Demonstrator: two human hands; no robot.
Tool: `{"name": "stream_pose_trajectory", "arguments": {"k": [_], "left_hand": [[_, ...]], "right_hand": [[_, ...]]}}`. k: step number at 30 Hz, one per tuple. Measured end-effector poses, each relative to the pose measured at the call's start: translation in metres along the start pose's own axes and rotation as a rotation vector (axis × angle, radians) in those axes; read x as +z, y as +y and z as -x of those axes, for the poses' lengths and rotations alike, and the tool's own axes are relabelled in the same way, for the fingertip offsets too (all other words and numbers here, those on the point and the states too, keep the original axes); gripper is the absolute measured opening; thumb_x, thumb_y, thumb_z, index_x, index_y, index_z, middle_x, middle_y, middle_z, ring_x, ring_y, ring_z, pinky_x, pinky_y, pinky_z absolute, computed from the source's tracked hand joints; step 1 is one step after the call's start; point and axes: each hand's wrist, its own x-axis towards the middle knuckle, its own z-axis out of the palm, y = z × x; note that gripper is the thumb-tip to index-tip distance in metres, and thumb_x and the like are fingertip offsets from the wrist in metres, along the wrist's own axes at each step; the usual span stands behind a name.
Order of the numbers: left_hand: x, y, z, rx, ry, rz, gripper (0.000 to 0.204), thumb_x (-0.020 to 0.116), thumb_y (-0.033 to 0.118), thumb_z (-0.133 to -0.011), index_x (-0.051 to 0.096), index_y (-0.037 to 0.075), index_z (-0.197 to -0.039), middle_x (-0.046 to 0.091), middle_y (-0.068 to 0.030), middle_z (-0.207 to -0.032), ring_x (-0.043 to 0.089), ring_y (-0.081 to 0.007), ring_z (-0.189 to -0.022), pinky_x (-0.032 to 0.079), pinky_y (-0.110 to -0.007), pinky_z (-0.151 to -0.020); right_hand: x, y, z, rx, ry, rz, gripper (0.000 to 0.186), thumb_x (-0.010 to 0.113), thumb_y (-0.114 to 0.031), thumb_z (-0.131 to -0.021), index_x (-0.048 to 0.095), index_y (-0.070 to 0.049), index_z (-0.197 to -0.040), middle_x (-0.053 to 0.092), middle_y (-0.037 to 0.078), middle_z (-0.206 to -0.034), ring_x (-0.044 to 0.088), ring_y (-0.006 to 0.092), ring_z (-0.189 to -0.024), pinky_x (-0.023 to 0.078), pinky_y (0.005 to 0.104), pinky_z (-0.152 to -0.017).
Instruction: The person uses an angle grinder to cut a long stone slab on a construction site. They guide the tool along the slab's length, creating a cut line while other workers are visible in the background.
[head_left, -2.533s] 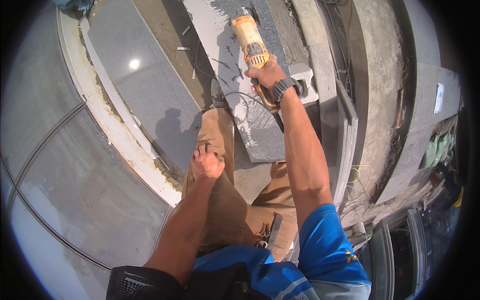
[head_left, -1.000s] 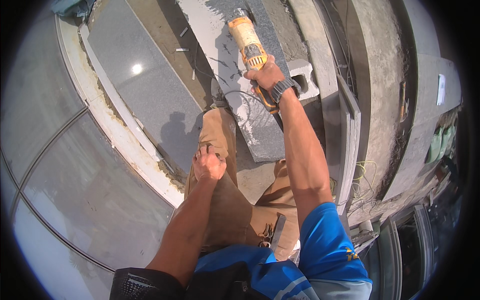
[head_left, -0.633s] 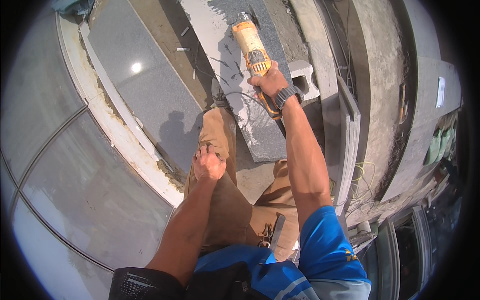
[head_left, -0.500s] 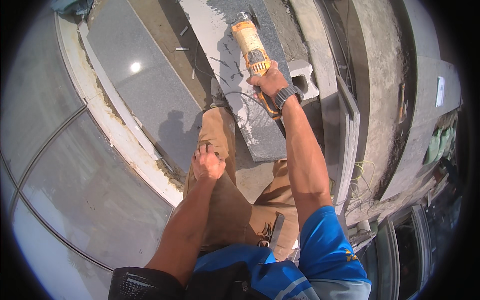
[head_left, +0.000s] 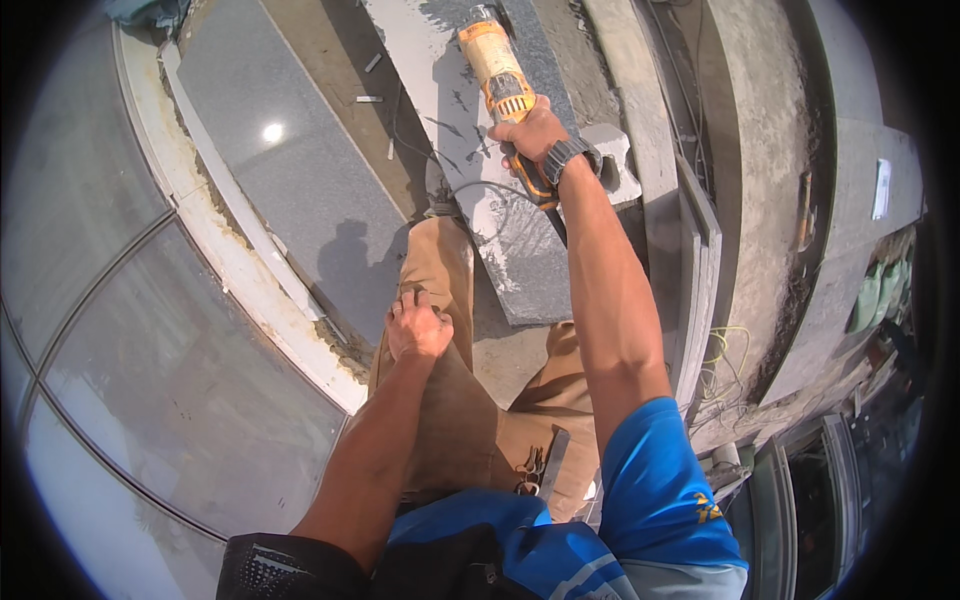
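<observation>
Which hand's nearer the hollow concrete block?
Right. The right hand grips the yellow power tool, just left of the concrete block; the left hand rests on the tan trousers, clearly farther off.

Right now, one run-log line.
left hand: resting on tan trouser leg | right hand: gripping orange grinder | grinder: over grey stone slab

The right hand (head_left: pixel 535 132) and grinder (head_left: pixel 495 68) have moved farther forward.
</observation>
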Motion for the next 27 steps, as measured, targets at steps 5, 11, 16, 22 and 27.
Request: {"name": "stream_pose_trajectory", "arguments": {"k": [5, 11, 16, 22, 27], "left_hand": [[0.002, -0.001, 0.000, 0.005, 0.021, 0.005, 0.047, 0.063, 0.036, -0.084, 0.065, 0.009, -0.122, 0.059, -0.0116, -0.128, 0.056, -0.0329, -0.123, 0.043, -0.048, -0.108], [0.002, -0.002, 0.001, 0.008, 0.031, 0.017, 0.047, 0.062, 0.035, -0.084, 0.064, 0.009, -0.123, 0.059, -0.0116, -0.127, 0.056, -0.0323, -0.123, 0.042, -0.047, -0.108], [0.000, 0.000, 0.002, 0.007, 0.012, 0.018, 0.047, 0.062, 0.035, -0.084, 0.064, 0.009, -0.124, 0.058, -0.0119, -0.127, 0.056, -0.0324, -0.123, 0.042, -0.047, -0.108], [-0.006, 0.001, -0.003, -0.016, -0.006, 0.090, 0.050, 0.065, 0.035, -0.086, 0.063, 0.008, -0.127, 0.057, -0.0134, -0.133, 0.056, -0.0346, -0.125, 0.045, -0.049, -0.106], [-0.005, -0.010, -0.105, -0.029, 0.297, 0.484, 0.053, 0.073, 0.031, -0.087, 0.062, 0.003, -0.131, 0.064, -0.0220, -0.124, 0.063, -0.0409, -0.116, 0.050, -0.046, -0.102]], "right_hand": [[0.002, -0.018, -0.009, -0.012, -0.015, -0.018, 0.076, 0.082, -0.006, -0.079, 0.025, 0.006, -0.127, 0.066, 0.021, -0.087, 0.065, 0.0239, -0.050, 0.052, 0.0375, -0.037], [0.003, -0.030, -0.022, -0.003, -0.029, -0.012, 0.075, 0.083, -0.009, -0.080, 0.024, 0.004, -0.125, 0.065, 0.019, -0.082, 0.065, 0.0237, -0.050, 0.054, 0.0395, -0.039], [0.005, -0.033, -0.031, 0.010, -0.014, -0.007, 0.067, 0.082, -0.009, -0.082, 0.028, -0.001, -0.120, 0.062, 0.015, -0.083, 0.063, 0.0203, -0.051, 0.055, 0.0375, -0.039], [0.003, -0.030, -0.014, 0.018, -0.014, -0.028, 0.068, 0.082, -0.008, -0.082, 0.028, 0.002, -0.122, 0.061, 0.015, -0.083, 0.063, 0.0198, -0.053, 0.056, 0.0357, -0.041], [0.005, -0.018, -0.007, -0.008, -0.003, -0.011, 0.072, 0.082, -0.007, -0.081, 0.027, 0.005, -0.126, 0.063, 0.016, -0.084, 0.063, 0.0207, -0.052, 0.055, 0.0347, -0.040]]}}
